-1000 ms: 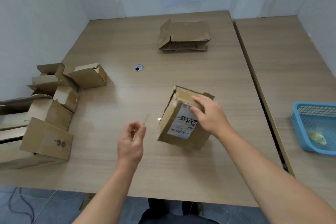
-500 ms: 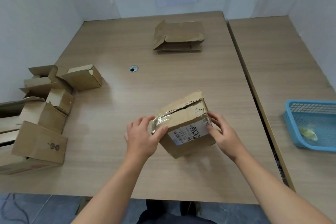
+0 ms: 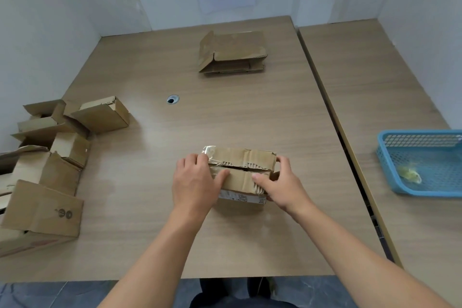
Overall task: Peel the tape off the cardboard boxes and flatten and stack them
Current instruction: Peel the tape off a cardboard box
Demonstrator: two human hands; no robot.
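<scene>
On your L, a heap of cardboard boxes, some w/ flaps up, sits at the table edge by the wall. Your L hand wraps the left end of the box at centre-front, w/ fingers curled over its far top corner and thumb flat on top by the seam. Clear tape wrinkles up at that corner. The box lies on the table, top flaps closed w/ a torn seam btwn them. Well behind it, the flattened stack lies near the wall. Your R hand grips the right end, thumb on top, fingers round the side. Far R, on the next table, a blue basket holds a yellowish wad.
</scene>
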